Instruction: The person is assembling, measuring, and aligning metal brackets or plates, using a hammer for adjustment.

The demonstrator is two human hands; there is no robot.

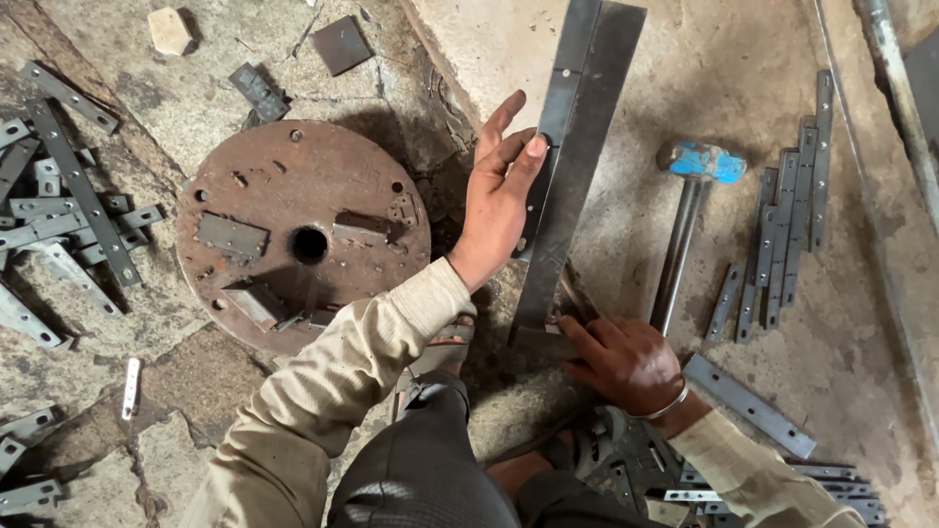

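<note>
1. Right now I see my left hand (pixel 499 196) spread nearly flat at the centre of the frame, fingers long and the thumb pressed against the left edge of the long angle iron (pixel 572 166).
2. My right hand (pixel 626 364) is half curled at lower centre-right, fingertips pressing on the near end of that bar; I cannot tell whether it grips anything beneath. A metal bangle (pixel 663 406) sits on that wrist.
3. One angle iron lies on the concrete floor (pixel 743 59), running from the top centre down to lower centre, dull grey, straight, with small holes along its left flange.
4. One hammer (pixel 685 210) lies just right of the bar, apart from it: blue-painted head, bare steel handle.
5. One round steel plate (pixel 303 235) sits left of centre, rusty brown, drilled with a middle hole and small blocks on its face.
6. Flat drilled strips (pixel 782 230) lie in a bundle at the right, roughly six; another single strip (pixel 748 405) lies near my right wrist.
7. More grey strips (pixel 68 205) are heaped at the left edge, too overlapped to count.
8. One pale stone block (pixel 170 30) and one dark square plate (pixel 341 44) rest at the top left.
</note>
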